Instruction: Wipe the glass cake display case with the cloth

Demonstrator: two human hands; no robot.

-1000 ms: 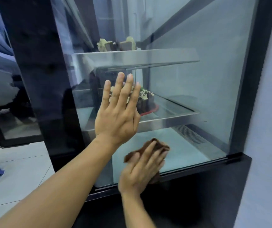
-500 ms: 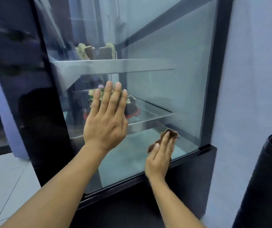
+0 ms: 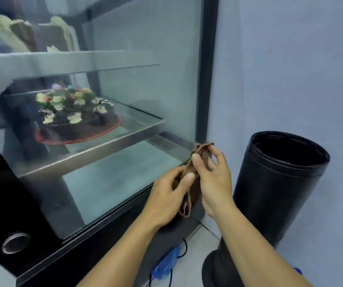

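The glass cake display case (image 3: 137, 90) fills the left and middle of the view, framed in black, with steel shelves inside. A brown cloth (image 3: 193, 177) hangs bunched between both hands, just off the case's lower right corner and clear of the glass. My left hand (image 3: 167, 195) pinches the cloth's lower part. My right hand (image 3: 214, 179) grips its upper part, thumb on top. A decorated chocolate cake (image 3: 77, 114) sits on the middle shelf, and cake slices (image 3: 27, 34) stand on the top shelf.
A tall black cylindrical bin (image 3: 278, 189) stands open on the floor right of the case, close to my right forearm. A pale blue wall (image 3: 290, 69) runs behind it. A blue plastic bag (image 3: 166, 264) and a black cable lie on the floor tiles below.
My left hand has come off the glass and joined the right hand on the cloth. The cloth has left the glass and moved right to the case's corner. The view has swung right.
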